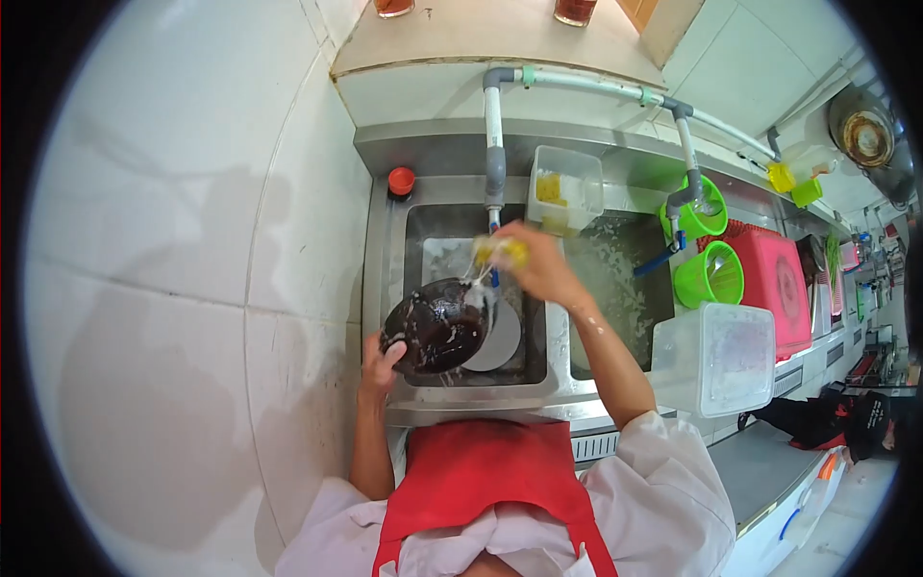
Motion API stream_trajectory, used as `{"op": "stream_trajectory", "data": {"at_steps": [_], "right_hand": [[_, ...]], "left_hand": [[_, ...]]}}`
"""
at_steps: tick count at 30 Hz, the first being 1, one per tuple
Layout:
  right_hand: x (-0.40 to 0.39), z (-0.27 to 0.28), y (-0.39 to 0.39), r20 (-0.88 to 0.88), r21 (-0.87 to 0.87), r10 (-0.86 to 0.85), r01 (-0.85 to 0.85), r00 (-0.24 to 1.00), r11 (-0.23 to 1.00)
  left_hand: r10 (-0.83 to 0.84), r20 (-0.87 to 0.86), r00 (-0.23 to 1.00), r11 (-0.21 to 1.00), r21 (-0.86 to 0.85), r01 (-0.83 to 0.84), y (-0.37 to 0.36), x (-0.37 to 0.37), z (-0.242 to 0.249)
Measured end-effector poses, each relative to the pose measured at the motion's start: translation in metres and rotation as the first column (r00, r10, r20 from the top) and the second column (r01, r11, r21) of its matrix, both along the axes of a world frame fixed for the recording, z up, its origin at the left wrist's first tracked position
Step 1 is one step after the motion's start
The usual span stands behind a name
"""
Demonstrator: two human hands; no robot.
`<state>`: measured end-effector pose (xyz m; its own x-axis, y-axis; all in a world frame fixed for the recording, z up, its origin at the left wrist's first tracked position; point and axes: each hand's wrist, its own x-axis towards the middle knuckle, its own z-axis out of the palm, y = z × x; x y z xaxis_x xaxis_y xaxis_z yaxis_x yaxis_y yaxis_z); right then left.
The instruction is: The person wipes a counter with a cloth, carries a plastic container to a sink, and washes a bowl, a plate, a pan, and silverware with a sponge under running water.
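Observation:
My left hand grips the rim of a dark, wet bowl, thumb on top, and holds it tilted over the left sink basin. Suds cling to the bowl's surface. At its upper right edge is my right hand, closed on a yellow sponge with white foam stringing down from it. Partly covered by the bowl, a round pale plate-like thing lies in the basin. Behind the hands stands a clear plastic container with yellow pieces inside.
Cloudy, sudsy water fills the right basin. Pipes with a tap hang over the left basin. Green baskets, a pink tub and a clear lidded box stand to the right. A tiled wall borders the left. A person is far right.

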<state>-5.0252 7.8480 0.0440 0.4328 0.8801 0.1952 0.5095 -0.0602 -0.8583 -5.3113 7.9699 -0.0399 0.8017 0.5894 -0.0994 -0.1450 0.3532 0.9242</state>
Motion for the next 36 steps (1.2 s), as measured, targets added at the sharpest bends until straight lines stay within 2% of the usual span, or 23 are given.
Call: {"op": "stream_trajectory", "data": {"at_steps": [1, 3, 6, 7, 9, 10, 12, 14, 15, 16, 17, 18, 19, 20, 22, 24, 26, 28, 29, 30, 32, 34, 36], "right_hand": [[0.016, 0.015, -0.002, 0.217, 0.057, -0.221, 0.214, 0.951, 0.975], [0.076, 0.010, 0.009, 0.342, -0.004, -0.446, 0.476, 0.827, 0.880], [0.178, -0.070, 0.039, 0.621, -0.356, -0.349, 0.649, 0.702, 0.673], [0.202, -0.099, 0.046, 0.610, -0.370, -0.335, 0.632, 0.718, 0.681], [0.229, -0.140, 0.056, 0.565, -0.765, 0.275, 0.368, 0.778, 0.529], [0.225, -0.132, 0.059, 0.553, -0.771, 0.281, 0.354, 0.785, 0.529], [0.214, -0.082, 0.054, 0.224, -0.825, -0.180, 0.285, 0.958, 0.489], [0.175, -0.054, 0.027, 0.510, -0.401, -0.329, 0.559, 0.794, 0.726], [0.137, -0.023, 0.010, 0.468, -0.205, -0.373, 0.509, 0.801, 0.836], [0.090, 0.007, -0.002, 0.353, -0.184, -0.401, 0.483, 0.845, 0.856], [0.015, -0.009, -0.021, 0.302, 0.006, -0.438, 0.458, 0.847, 0.889], [-0.034, -0.013, -0.016, 0.053, 0.004, -0.444, 0.444, 0.894, 0.896], [-0.067, -0.052, -0.013, 0.069, -0.015, -0.377, 0.378, 0.924, 0.926], [-0.101, -0.066, 0.000, -0.113, 0.044, -0.332, 0.339, 0.936, 0.940], [-0.146, -0.106, 0.030, -0.058, 0.138, -0.437, 0.441, 0.897, 0.887], [-0.129, -0.125, 0.049, -0.106, 0.140, -0.426, 0.438, 0.898, 0.888], [-0.113, -0.146, 0.064, -0.154, 0.127, -0.410, 0.429, 0.899, 0.894], [-0.097, -0.162, 0.078, -0.530, -0.164, -0.466, 0.454, 0.708, 0.876], [-0.116, -0.146, 0.067, -0.294, 0.049, -0.472, 0.506, 0.831, 0.861], [-0.131, -0.130, 0.050, -0.225, 0.117, -0.429, 0.461, 0.875, 0.879], [-0.148, -0.137, 0.017, -0.286, 0.134, -0.391, 0.440, 0.875, 0.888], [-0.120, -0.178, 0.014, -0.279, 0.047, -0.446, 0.476, 0.850, 0.878], [-0.103, -0.194, 0.022, -0.273, -0.061, -0.502, 0.506, 0.821, 0.860]], "left_hand": [[0.046, -0.023, 0.999, 0.999, -0.012, -0.047, -0.002, -0.001, 0.001], [0.095, -0.067, 0.993, 0.994, -0.042, -0.098, -0.005, 0.001, -0.001], [0.140, -0.169, 0.976, 0.988, -0.035, -0.148, -0.003, 0.003, -0.015], [0.125, -0.215, 0.969, 0.991, -0.010, -0.131, -0.003, 0.006, -0.020], [0.159, -0.256, 0.954, 0.982, -0.062, -0.180, -0.010, 0.021, -0.009], [0.175, -0.280, 0.944, 0.971, -0.108, -0.212, -0.012, 0.029, -0.006], [0.177, -0.327, 0.928, 0.974, -0.077, -0.213, -0.015, 0.034, -0.019], [0.171, -0.357, 0.918, 0.979, -0.042, -0.199, -0.012, 0.042, -0.024], [0.150, -0.377, 0.914, 0.978, -0.076, -0.192, -0.013, 0.045, -0.025], [0.132, -0.390, 0.911, 0.976, -0.107, -0.188, -0.013, 0.049, -0.026], [0.191, -0.451, 0.872, 0.980, 0.041, -0.193, -0.015, 0.054, -0.037], [0.185, -0.457, 0.870, 0.982, 0.043, -0.186, -0.017, 0.056, -0.034], [0.180, -0.423, 0.888, 0.982, 0.033, -0.184, -0.019, 0.059, -0.030], [0.176, -0.388, 0.905, 0.983, 0.023, -0.181, -0.021, 0.060, -0.028], [0.211, -0.361, 0.908, 0.977, 0.046, -0.209, -0.027, 0.059, -0.033], [0.254, -0.323, 0.912, 0.967, 0.072, -0.243, -0.024, 0.061, -0.032], [0.191, -0.255, 0.948, 0.979, -0.022, -0.203, -0.023, 0.058, -0.025], [0.201, -0.274, 0.941, 0.978, -0.005, -0.210, -0.022, 0.059, -0.032], [0.217, -0.297, 0.930, 0.974, 0.005, -0.226, -0.021, 0.059, -0.034], [0.216, -0.293, 0.931, 0.975, 0.006, -0.224, -0.018, 0.061, -0.034], [0.336, -0.244, 0.910, 0.899, -0.206, -0.387, -0.017, 0.060, -0.031], [0.294, -0.199, 0.935, 0.905, -0.257, -0.340, -0.022, 0.060, -0.030], [0.274, -0.273, 0.922, 0.899, -0.269, -0.347, -0.031, 0.053, -0.034]]}}
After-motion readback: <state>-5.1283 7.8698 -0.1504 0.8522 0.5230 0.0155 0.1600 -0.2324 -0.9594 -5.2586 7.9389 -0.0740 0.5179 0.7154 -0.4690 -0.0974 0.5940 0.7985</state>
